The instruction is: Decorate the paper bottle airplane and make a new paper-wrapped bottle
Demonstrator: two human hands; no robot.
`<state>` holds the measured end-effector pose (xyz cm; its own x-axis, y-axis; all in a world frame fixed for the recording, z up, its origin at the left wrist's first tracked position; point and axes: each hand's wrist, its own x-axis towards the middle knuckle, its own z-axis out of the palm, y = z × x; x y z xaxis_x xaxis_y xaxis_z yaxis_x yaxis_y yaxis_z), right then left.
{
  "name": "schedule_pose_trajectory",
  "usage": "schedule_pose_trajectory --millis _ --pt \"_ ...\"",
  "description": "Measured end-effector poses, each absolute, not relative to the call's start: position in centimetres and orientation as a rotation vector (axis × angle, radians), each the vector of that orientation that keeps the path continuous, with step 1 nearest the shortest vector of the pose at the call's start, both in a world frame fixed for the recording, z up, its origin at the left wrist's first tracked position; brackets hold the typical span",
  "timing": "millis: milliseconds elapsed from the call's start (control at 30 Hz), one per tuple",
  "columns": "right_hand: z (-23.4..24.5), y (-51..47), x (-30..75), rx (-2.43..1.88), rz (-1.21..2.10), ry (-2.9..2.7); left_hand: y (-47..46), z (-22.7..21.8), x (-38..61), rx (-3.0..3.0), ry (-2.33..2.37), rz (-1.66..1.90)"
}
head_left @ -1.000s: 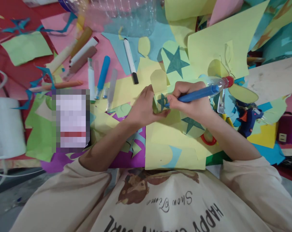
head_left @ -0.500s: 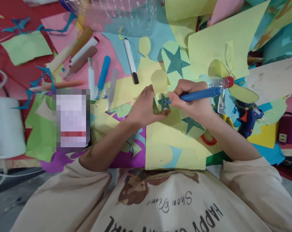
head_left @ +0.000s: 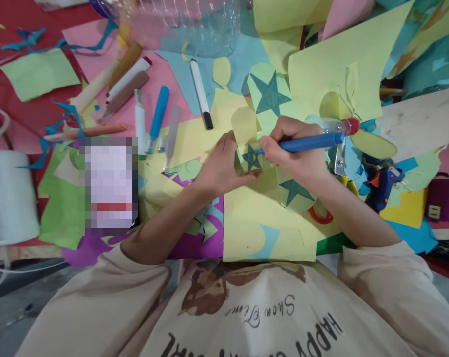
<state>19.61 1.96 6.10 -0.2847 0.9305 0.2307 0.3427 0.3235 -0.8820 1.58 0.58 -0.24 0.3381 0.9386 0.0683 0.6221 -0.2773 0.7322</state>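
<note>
The right hand (head_left: 302, 162) is shifting slightly outward from the body, bringing the tip of the blue marker (head_left: 315, 142) to the upper right of the green star (head_left: 250, 158). It is clamping the marker; the left hand (head_left: 221, 166) is gripping the star's small paper (head_left: 244, 148) at table centre. Colouring is apparently progressing along the edge.
</note>
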Motion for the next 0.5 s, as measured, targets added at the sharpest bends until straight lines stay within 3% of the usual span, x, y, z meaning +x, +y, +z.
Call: schedule_pose_trajectory --millis 500 --pt "5.66 1.84 19.72 -1.149 0.982 -1.846 0.59 -0.16 1.61 2.016 1.366 0.650"
